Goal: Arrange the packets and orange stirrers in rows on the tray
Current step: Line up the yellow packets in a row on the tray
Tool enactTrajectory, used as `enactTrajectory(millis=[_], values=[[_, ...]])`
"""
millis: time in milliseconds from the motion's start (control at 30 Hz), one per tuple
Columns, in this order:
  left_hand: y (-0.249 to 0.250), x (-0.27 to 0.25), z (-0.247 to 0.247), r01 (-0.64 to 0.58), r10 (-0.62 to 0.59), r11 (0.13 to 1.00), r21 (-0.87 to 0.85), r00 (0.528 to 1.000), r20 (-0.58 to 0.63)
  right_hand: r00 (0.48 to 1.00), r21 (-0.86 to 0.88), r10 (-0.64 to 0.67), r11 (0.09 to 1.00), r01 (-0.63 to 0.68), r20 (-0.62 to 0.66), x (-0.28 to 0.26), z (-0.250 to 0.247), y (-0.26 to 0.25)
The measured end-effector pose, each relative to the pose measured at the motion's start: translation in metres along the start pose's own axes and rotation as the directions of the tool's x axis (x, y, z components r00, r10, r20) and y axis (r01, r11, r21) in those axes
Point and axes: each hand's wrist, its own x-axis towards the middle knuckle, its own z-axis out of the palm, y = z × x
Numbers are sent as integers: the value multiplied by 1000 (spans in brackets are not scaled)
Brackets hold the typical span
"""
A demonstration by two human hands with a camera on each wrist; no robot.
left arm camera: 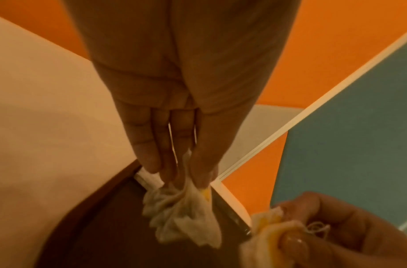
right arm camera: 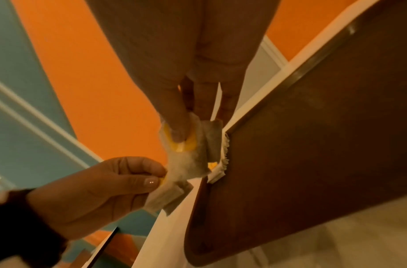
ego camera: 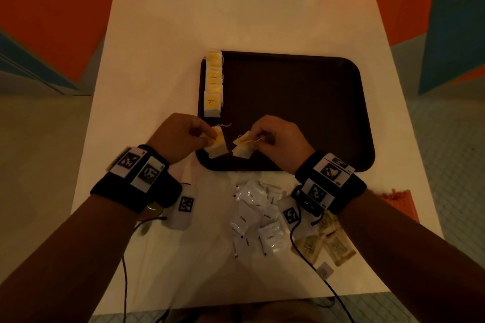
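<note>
A dark brown tray [ego camera: 301,113] lies on the white table, with a row of tea bag packets [ego camera: 214,84] bearing yellow tags along its left edge. Over the tray's near left corner my left hand [ego camera: 207,139] pinches a small bunch of tea bags [ego camera: 216,145]. My right hand [ego camera: 258,139] pinches another bunch [ego camera: 242,148] just to the right. The left wrist view shows my fingers [left arm camera: 152,159] gripping crumpled bags [left arm camera: 186,212]. In the right wrist view my thumb [right arm camera: 179,127] presses on a yellow tag [right arm camera: 186,145]. The orange stirrers [ego camera: 399,199] lie at the table's right edge.
A pile of white coffee packets [ego camera: 257,217] lies on the table in front of the tray. Brown packets [ego camera: 328,241] sit partly under my right wrist. Cables trail from both wristbands toward the table's near edge. Orange and blue walls surround the table.
</note>
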Motion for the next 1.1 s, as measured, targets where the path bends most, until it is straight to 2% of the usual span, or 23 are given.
enactTrajectory(millis=[133, 233, 367, 500, 633, 667, 767, 833, 1100], values=[[-15, 35, 0, -25, 22, 998, 55, 998, 55, 973, 197, 232, 954, -225, -13, 18, 12, 11], [-19, 62, -2, 14, -24, 996, 85, 992, 123, 958, 240, 271, 927, -287, 99, 35, 23, 11], [-21, 93, -10, 47, -69, 989, 140, 985, 161, 946, 205, 231, 938, -278, 228, 57, 44, 6], [-25, 101, -10, 36, -54, 991, 131, 989, 135, 945, 121, 230, 957, -263, 235, 78, 59, 7], [-33, 91, -15, -21, 27, 994, 108, 998, -58, 958, 78, 207, 971, -226, 198, 87, 61, 11], [-34, 87, -18, -16, 23, 994, 111, 998, -66, 962, 71, 198, 974, -215, 187, 88, 61, 12], [-32, 72, -22, 6, -21, 988, 153, 995, 95, 977, 72, 157, 983, -168, 147, 89, 59, 16], [-28, 66, -20, -18, -16, 979, 205, 986, 163, 980, 142, 153, 975, -170, 123, 87, 58, 17], [-31, 65, -3, -18, -13, 981, 195, 988, 154, 967, 339, 228, 906, -253, 111, 79, 58, 33]])
